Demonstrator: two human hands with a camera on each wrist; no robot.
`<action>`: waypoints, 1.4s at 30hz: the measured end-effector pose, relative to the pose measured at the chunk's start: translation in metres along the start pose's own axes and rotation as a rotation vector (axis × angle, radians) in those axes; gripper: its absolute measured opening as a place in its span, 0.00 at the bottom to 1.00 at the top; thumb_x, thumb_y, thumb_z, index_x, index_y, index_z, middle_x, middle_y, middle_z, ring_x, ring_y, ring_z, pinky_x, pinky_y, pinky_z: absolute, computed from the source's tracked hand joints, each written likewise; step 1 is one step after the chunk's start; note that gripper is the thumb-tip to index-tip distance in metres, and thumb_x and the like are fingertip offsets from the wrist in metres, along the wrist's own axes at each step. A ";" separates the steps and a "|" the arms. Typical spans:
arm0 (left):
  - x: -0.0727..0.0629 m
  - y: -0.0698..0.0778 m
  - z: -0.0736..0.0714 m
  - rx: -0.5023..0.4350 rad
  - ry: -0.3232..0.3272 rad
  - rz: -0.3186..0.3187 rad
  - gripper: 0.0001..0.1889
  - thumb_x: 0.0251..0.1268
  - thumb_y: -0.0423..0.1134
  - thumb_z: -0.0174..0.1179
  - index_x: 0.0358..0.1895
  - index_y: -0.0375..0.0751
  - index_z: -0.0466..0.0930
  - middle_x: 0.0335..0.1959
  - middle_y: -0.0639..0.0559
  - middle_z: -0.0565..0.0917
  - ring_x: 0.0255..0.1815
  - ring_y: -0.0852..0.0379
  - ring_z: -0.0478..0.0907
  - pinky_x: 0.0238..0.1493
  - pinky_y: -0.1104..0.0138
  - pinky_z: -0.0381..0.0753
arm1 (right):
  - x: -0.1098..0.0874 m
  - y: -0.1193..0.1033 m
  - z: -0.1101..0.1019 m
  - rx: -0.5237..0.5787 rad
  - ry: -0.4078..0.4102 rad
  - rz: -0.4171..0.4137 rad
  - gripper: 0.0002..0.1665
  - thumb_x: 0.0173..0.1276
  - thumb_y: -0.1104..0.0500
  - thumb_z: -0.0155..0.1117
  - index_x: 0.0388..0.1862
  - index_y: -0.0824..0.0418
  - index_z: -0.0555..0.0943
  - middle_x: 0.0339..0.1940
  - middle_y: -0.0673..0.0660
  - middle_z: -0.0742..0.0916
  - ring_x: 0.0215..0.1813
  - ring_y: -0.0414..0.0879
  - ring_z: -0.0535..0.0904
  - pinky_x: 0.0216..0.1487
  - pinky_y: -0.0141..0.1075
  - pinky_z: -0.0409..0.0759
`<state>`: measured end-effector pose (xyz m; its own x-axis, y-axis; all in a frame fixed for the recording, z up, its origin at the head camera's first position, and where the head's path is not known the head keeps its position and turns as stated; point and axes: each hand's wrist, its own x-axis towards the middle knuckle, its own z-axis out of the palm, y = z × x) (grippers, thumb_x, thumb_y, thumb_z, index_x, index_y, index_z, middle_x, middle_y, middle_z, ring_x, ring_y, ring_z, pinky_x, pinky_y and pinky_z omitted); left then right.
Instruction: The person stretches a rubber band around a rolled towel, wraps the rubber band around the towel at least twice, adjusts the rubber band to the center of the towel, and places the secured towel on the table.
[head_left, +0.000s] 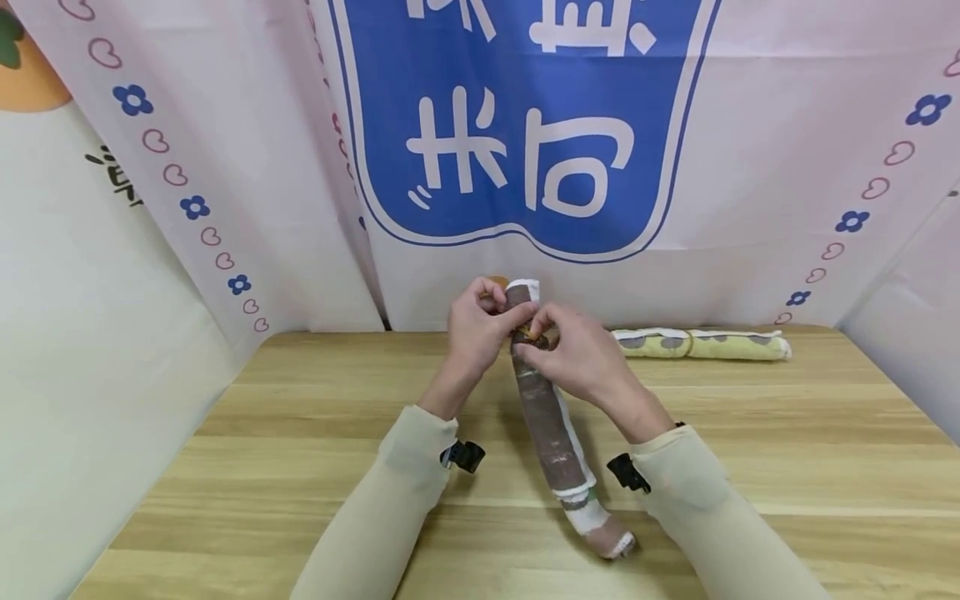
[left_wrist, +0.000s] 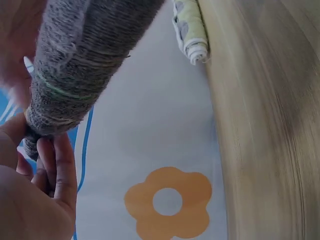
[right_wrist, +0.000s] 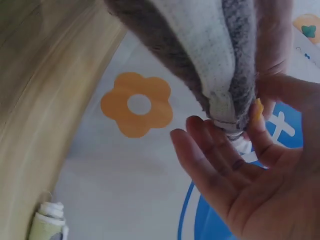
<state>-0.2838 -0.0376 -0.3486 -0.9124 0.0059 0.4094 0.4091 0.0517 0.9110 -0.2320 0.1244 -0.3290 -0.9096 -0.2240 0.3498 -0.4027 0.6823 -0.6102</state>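
Reaches up from the bottom edge of the head view in two cream sleeves [head_left: 363, 517], angled inward toward the centre. Bends both wrists so that the hands nearly meet just above the middle of the frame. Grips the upper part of the brown roll [head_left: 546, 417] with the left hand [head_left: 474, 329], with thumb laid across and fingers curled beside it. Pinches with thumb and forefinger of the right hand [head_left: 581, 354], apparently on an orange band [head_left: 529, 335], though too small and shaded to be sure; spreads the other right fingers loosely beneath the roll's end in the right wrist view. Slants the brown roll from the centre toward the lower right of the head view, above the worktop [head_left: 285, 442].

Counting: two hands, two black wrist devices [head_left: 468, 456], two rolls including the yellow roll [head_left: 738, 347] at right of centre, one tan band [head_left: 689, 343] round the yellow one, one blue panel [head_left: 517, 212] at top centre, one orange flower [left_wrist: 140, 201] in each wrist view.
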 end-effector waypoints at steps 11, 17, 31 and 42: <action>0.003 -0.005 -0.004 -0.207 -0.185 -0.096 0.10 0.71 0.30 0.65 0.39 0.42 0.71 0.30 0.52 0.84 0.31 0.61 0.82 0.35 0.68 0.84 | 0.003 0.004 -0.004 0.148 0.040 0.011 0.08 0.62 0.67 0.71 0.36 0.61 0.79 0.36 0.57 0.86 0.35 0.48 0.84 0.37 0.41 0.83; 0.006 -0.009 -0.013 -0.290 -0.170 -0.163 0.13 0.68 0.28 0.68 0.37 0.44 0.71 0.26 0.56 0.76 0.28 0.62 0.75 0.29 0.70 0.79 | 0.007 0.008 0.004 0.341 0.019 -0.113 0.11 0.61 0.76 0.66 0.35 0.63 0.77 0.35 0.58 0.82 0.31 0.47 0.81 0.29 0.36 0.83; 0.002 0.002 -0.002 -0.106 -0.021 -0.049 0.21 0.60 0.28 0.77 0.39 0.44 0.69 0.33 0.47 0.85 0.34 0.57 0.77 0.30 0.70 0.76 | -0.001 0.002 0.004 0.004 0.045 -0.043 0.10 0.68 0.59 0.71 0.44 0.59 0.80 0.42 0.57 0.84 0.40 0.52 0.81 0.39 0.46 0.80; 0.003 -0.003 -0.001 -0.182 -0.106 -0.122 0.17 0.68 0.32 0.72 0.52 0.39 0.73 0.41 0.41 0.88 0.36 0.57 0.84 0.35 0.65 0.85 | -0.001 0.002 0.002 0.136 0.051 0.059 0.14 0.63 0.66 0.71 0.42 0.62 0.74 0.39 0.60 0.83 0.33 0.51 0.78 0.30 0.41 0.79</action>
<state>-0.2878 -0.0383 -0.3497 -0.9477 0.1161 0.2974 0.2835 -0.1220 0.9512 -0.2324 0.1247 -0.3318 -0.9274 -0.1483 0.3435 -0.3614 0.5924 -0.7200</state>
